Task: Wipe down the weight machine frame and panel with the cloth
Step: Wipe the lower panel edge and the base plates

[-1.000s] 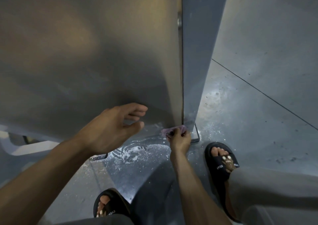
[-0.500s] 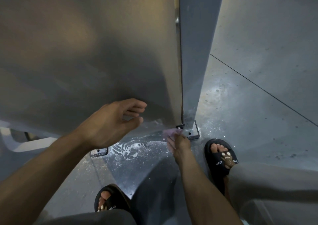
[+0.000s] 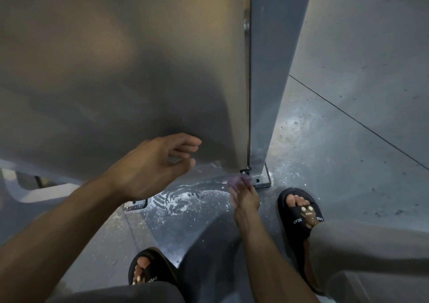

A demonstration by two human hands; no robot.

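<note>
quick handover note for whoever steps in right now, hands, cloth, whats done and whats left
Left hand: free, fingers relaxed, in front of the panel; whether it touches it is unclear.
Right hand: holds the purple cloth low at the foot of the frame post, by its bolted base plate.
Done: cannot tell which areas were wiped.
Left: white dust on the floor around the base.

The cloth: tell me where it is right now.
In the head view the cloth is low and right of centre, held by the right hand against the foot of the frame post, beside its bolted base plate.
</note>
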